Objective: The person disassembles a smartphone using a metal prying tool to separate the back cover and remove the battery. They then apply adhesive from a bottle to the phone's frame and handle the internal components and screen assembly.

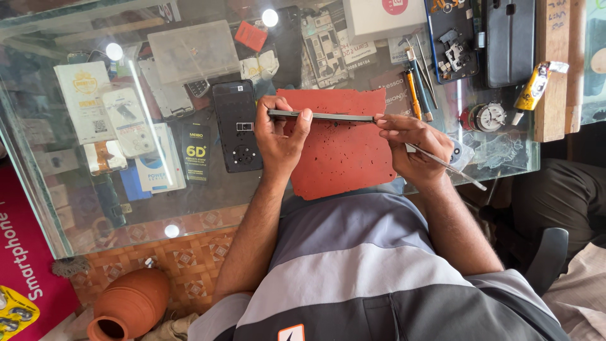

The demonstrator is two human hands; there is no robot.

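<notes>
My left hand [279, 136] grips a thin dark phone [322, 116], held edge-on above a red work mat [341, 158] on the glass counter. My right hand [411, 146] pinches the phone's right end with its fingertips and also holds a slim metal tool [451, 167] that points back toward the right. A black phone back cover [237, 126] lies flat on the glass just left of my left hand.
Glass counter [82, 208] with packaged goods beneath. At the back right lie an opened phone [451, 41], a dark phone case [510, 41], screwdrivers [416, 82], a glue tube [533, 85] on a wooden block. A clay pot [129, 303] stands on the floor; another person's leg [562, 189] is at right.
</notes>
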